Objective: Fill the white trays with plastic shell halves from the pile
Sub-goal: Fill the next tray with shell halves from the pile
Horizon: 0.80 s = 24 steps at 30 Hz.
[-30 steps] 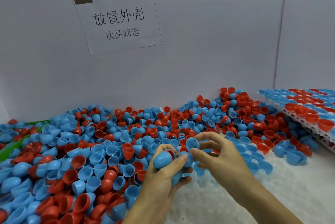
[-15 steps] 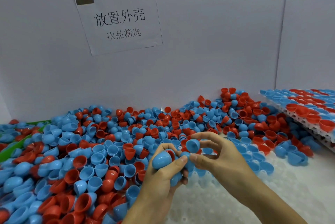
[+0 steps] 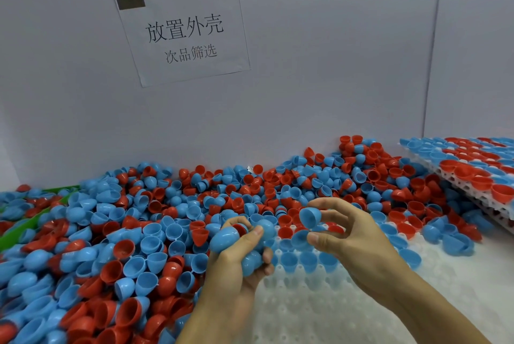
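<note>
- We see a blue shell half (image 3: 310, 216) pinched in the fingertips of the right hand (image 3: 351, 243), its open side turned toward the left hand, raised just above the tray.
- The left hand (image 3: 239, 257) is curled tight around a handful of blue shell halves (image 3: 251, 261), with a bit of red showing among them; our thumb presses across the top one.
- Directly beneath and between both hands lies a white tray (image 3: 319, 304); a few cups just beyond our fingers already hold blue and red halves, while the cups nearer our wrists show bare white.
- To the left of the left hand and beyond both hands spreads the pile of loose shell halves (image 3: 133, 246), red and blue mixed, reaching the back wall.
- Far to the right of the right hand, a stack of filled trays (image 3: 472, 174) sits tilted.
- At the far left, a green bin edge (image 3: 16, 233) shows through the pile.
- A grey-white wall (image 3: 319, 65) backs the bench, with a paper sign (image 3: 183, 33) in Chinese characters fixed to it.
</note>
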{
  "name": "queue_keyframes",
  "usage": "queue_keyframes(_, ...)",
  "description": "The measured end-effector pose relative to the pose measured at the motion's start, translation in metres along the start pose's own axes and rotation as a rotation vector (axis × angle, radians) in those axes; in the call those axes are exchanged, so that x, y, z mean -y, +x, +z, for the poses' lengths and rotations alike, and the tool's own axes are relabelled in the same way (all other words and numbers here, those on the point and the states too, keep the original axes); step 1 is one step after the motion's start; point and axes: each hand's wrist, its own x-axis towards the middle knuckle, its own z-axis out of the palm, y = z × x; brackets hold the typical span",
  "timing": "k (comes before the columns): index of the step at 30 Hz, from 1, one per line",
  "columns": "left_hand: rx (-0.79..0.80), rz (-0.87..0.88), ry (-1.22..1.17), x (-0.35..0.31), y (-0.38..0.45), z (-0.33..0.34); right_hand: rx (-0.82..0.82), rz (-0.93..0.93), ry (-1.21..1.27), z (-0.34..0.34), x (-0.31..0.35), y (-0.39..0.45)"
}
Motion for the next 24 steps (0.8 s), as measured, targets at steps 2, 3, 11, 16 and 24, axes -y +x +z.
queue_keyframes(2,0.011,-0.035,0.143,-0.002,0.000,-0.001,0.030,0.007,0.028,-0.001,0.001,0.001)
queue_keyframes(3,0.026,-0.047,0.261,-0.003,0.000,-0.003,0.044,0.016,0.043,-0.002,0.001,0.000)
queue_keyframes(11,-0.445,0.257,0.547,-0.050,0.036,-0.026,0.058,0.076,0.091,-0.004,0.002,0.002)
queue_keyframes(16,-0.735,0.519,0.742,-0.053,0.048,-0.034,0.071,0.074,0.107,-0.001,0.003,0.000)
queue_keyframes(24,-0.181,0.453,0.782,0.011,0.011,-0.006,0.000,0.069,0.107,0.001,0.002,-0.001)
